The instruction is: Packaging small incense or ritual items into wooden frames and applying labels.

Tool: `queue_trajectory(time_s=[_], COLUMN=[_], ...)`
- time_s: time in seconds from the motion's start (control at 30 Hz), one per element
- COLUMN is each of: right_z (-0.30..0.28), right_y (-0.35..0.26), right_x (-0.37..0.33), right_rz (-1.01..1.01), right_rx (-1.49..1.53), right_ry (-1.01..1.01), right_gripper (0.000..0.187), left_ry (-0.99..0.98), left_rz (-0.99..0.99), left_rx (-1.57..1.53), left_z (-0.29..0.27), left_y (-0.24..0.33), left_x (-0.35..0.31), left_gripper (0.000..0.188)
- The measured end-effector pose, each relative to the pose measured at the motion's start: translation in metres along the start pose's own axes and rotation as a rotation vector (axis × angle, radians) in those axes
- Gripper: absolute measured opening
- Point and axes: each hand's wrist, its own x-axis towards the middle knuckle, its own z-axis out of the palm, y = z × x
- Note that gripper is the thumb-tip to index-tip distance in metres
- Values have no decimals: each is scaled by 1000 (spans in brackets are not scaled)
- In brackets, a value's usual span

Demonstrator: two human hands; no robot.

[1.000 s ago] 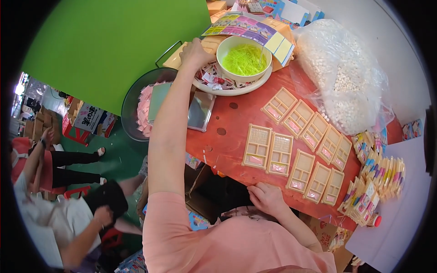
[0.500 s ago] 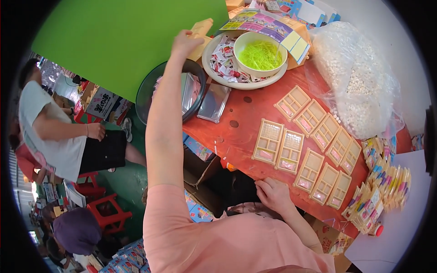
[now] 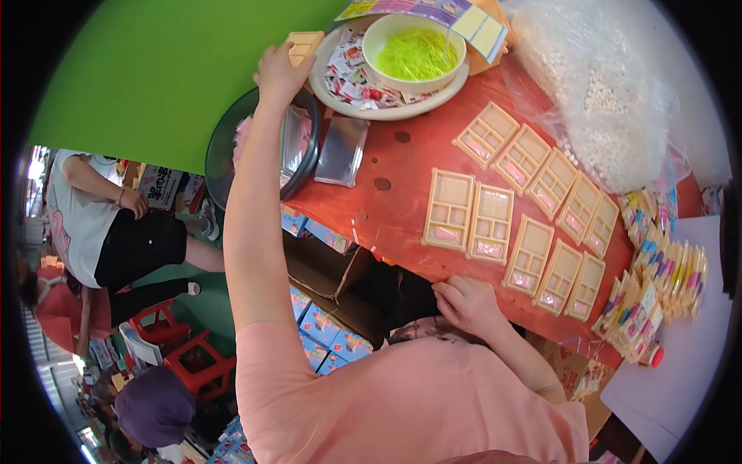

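One tan tray [image 3: 304,45] is up near 11 o'clock, by the green board [image 3: 170,77]. The left hand [image 3: 280,76] is at its near side with bent fingers, but the hand hides the tips, so I can't tell if they pinch it or just touch it. A good way is probably to hold the tray by its edges, softly, keep it flat, and lift it over the bowl rim without a bump. Its far edge runs from about 9 to 3 o'clock, and its side leans toward 1. Too much is covered to tell its long way or which end is the front. Just past it toward 3 o'clock is a big pale dish [image 3: 386,114] with little packets and a bowl of green shreds [image 3: 417,56]. Under the wrist, toward 6, is a dark bowl [image 3: 311,161]. Toward 4 o'clock, the right hand [image 3: 468,301] rests at the red table's [image 3: 371,209] edge, fingers curled; I can't tell if it holds anything. Ten more trays [image 3: 529,255] lie toward 3.
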Motion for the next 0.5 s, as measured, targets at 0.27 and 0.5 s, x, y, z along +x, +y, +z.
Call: queue_trajectory(time_s=[0.27,0.5], right_z=[4,5], right_y=[0,-2], right_x=[-2,-7], right_rz=[-19,-21], right_rx=[-13,-22], right_ry=[44,62], right_gripper=[13,13], left_ry=[-465,-719], left_rz=[39,12], left_rx=[-12,-192], left_z=[-9,-1], left_y=[79,98], left_x=[-41,-34], left_gripper=[48,69])
